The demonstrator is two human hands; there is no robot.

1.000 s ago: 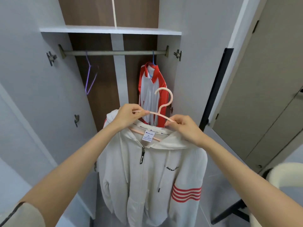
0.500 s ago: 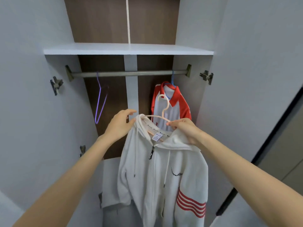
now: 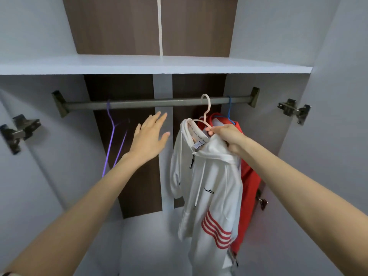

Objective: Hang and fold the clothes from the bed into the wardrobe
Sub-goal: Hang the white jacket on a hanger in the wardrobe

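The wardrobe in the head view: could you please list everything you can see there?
shelf: one, white, across the wardrobe.
rail: one, grey, under the shelf.
pink hanger: one, pale pink, hook at the rail.
white hoodie: one, white with red stripes, on the pink hanger.
blue hanger: one, blue, rail's right end.
red jacket: one, red and white, on the blue hanger, behind the hoodie.
purple hanger: one, purple, empty, rail's left part.
door hinges: two, dark metal, either side.
left grip: one, open, raised left of the hoodie.
right grip: one, holding the pink hanger's neck.
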